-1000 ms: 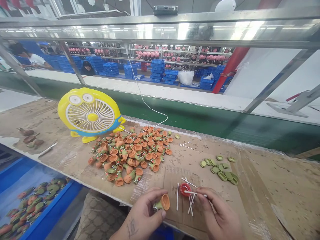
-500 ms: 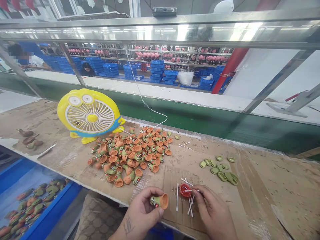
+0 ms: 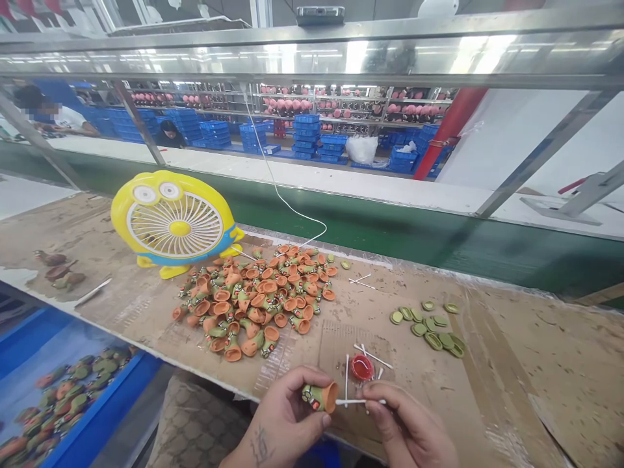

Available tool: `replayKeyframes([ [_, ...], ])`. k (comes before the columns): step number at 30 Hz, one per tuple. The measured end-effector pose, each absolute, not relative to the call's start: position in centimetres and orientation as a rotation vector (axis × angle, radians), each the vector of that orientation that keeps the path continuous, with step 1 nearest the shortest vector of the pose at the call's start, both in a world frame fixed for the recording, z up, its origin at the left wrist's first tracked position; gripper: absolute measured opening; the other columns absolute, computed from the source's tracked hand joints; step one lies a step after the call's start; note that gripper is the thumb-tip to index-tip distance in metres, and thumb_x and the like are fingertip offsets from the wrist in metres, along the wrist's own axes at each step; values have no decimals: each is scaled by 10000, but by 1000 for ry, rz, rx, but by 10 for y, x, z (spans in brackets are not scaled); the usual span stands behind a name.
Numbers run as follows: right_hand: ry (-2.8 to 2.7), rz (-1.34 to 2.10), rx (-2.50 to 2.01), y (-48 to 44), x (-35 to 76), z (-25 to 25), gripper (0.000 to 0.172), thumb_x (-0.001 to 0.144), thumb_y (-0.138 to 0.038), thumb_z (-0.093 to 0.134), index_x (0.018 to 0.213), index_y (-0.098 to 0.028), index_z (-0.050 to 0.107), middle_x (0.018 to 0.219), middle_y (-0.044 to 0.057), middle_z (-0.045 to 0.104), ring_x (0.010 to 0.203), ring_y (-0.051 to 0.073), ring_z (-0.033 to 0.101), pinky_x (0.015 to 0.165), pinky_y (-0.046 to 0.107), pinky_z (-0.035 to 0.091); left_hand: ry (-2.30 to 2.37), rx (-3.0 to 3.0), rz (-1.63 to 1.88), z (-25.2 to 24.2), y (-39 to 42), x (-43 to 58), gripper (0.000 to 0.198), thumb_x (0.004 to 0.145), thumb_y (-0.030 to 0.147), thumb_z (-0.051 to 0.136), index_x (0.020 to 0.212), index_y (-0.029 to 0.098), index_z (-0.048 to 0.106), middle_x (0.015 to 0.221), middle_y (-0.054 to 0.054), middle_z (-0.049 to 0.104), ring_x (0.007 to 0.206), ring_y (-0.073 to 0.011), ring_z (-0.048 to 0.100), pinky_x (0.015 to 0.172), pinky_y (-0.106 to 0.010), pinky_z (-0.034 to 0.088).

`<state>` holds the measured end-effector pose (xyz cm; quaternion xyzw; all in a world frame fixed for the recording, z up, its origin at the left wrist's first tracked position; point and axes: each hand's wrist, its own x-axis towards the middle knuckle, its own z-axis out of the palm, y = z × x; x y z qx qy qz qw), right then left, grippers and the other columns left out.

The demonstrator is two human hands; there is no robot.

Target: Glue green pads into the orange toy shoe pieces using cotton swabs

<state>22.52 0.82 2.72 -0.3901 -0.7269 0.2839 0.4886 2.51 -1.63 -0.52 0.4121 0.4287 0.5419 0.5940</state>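
A cotton swab meets a little orange toy cone

The left hand (image 3: 283, 422) holds the toy cone (image 3: 320, 396) with its open end turned sideways, so the cotton swab (image 3: 358, 402) pinched in the right hand (image 3: 404, 432) can reach in. Both sit just in front of the red paint cap (image 3: 361, 368) on the tabletop (image 3: 511, 364).

Small orange-and-green toy figure (image 3: 319, 396) and thin white cotton swab (image 3: 358, 402)

You pinch the figure on its side, orange cup opening toward three o'clock; the swab lies level at its three o'clock, tip at the rim.
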Motion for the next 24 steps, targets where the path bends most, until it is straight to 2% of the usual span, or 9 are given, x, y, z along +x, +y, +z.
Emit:
replayKeyframes([
  [4, -1771, 716, -946, 10, 225, 22, 138, 1045, -331, 582, 996, -291, 704, 901, -12, 727, 818, 149, 719, 758, 183, 550, 960, 936, 1252, -6, -18, 24, 313, 721, 237, 869, 1014, 203, 764, 1064, -100, 696, 1037, -258, 621, 844, -312, 504],
  [11, -1829, 698, -949, 12, 226, 20, 134, 1026, -214, 576, 1023, -282, 692, 928, -15, 726, 811, 137, 715, 755, 176, 552, 863, 855, 1232, -7, -20, 25, 356, 715, 311, 909, 1017, 198, 758, 1053, -88, 654, 989, -229, 604, 808, -295, 491],
  [15, -1789, 624, -988, 14, 234, 19, 117, 1023, -254, 590, 1028, -284, 703, 950, -1, 747, 856, 169, 732, 799, 210, 574, 861, 803, 1193, -8, -20, 24, 414, 702, 348, 924, 1042, 198, 739, 1072, -81, 640, 937, -208, 597, 758, -280, 467],
  [18, -1772, 521, -1148, 21, 243, 16, 143, 1028, -315, 582, 1007, -272, 717, 936, 6, 755, 816, 185, 726, 756, 228, 576, 930, 805, 1172, -13, -21, 20, 423, 747, 397, 894, 1082, 208, 720, 1078, -66, 638, 928, -189, 573, 769, -272, 440],
  [22, -1835, 480, -1308, 35, 253, 6, 257, 1059, -401, 513, 965, -254, 702, 933, 8, 738, 801, 187, 700, 738, 252, 548, 963, 764, 1181, -19, -20, 17, 437, 785, 421, 867, 1125, 218, 684, 958, -23, 629, 851, -152, 526, 735, -247, 395],
  [24, -1895, 457, -1301, 40, 255, -2, 258, 1066, -396, 500, 968, -254, 691, 931, 3, 735, 813, 183, 700, 738, 254, 544, 943, 740, 1197, -20, -18, 17, 415, 773, 406, 877, 1086, 219, 679, 917, -11, 624, 790, -137, 507, 685, -239, 373],
])
